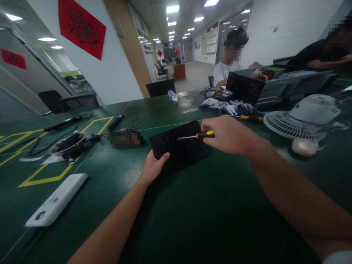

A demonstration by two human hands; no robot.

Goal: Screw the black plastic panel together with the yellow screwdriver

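Note:
A flat black rectangular panel (183, 146), too dark to show its kind, lies tilted over the green table in front of me. My left hand (155, 165) grips its near left edge, thumb on top and fingers mostly hidden beneath. In my right hand (227, 134) is a screwdriver (202, 136) with a yellow and black handle and a thin metal shaft. The shaft points left across the panel; whether its tip touches the surface I cannot tell.
A white power strip (57, 201) lies at the left, near a cable bundle (70, 145). At right are a white fan (305, 113), a computer mouse (304, 146) and another screwdriver (250, 118). A plastic bottle (173, 96) lies farther back. Two people sit across the table.

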